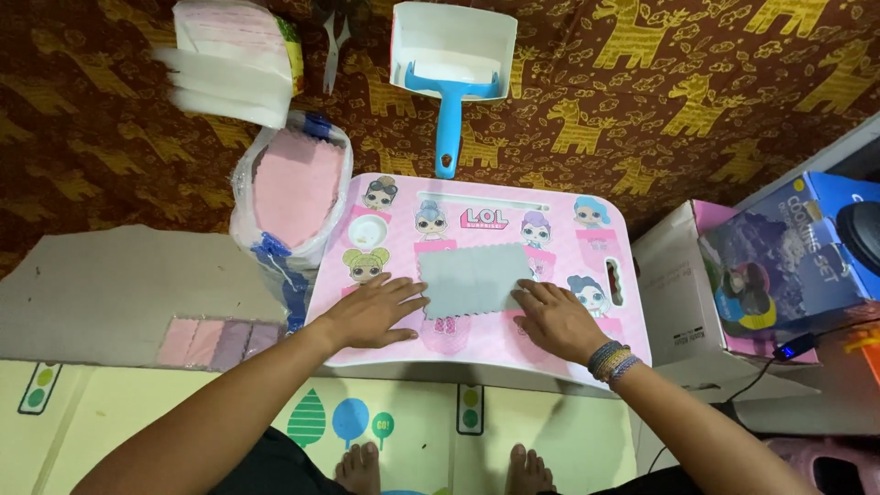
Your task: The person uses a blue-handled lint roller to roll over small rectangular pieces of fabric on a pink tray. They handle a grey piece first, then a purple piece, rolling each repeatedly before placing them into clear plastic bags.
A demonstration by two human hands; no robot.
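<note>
To my right a blue box (807,252) with a dark printed picture lies tilted on an open white cardboard box (674,293) with a pink inner flap, just beside the tabletop's right edge. Beyond the tabletop's left corner stands a clear plastic bag (291,188) full of pink cloths, blue clips at its top and bottom. Farther back on the left lies a wrapped stack of white sheets (234,60) with a green and yellow edge. On the tabletop (477,353) itself, cartoon doll stickers (367,264) ring a printed pink logo.

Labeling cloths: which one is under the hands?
The grey cloth on the pink lap table; the pink cloths sit bagged beside it.
</note>
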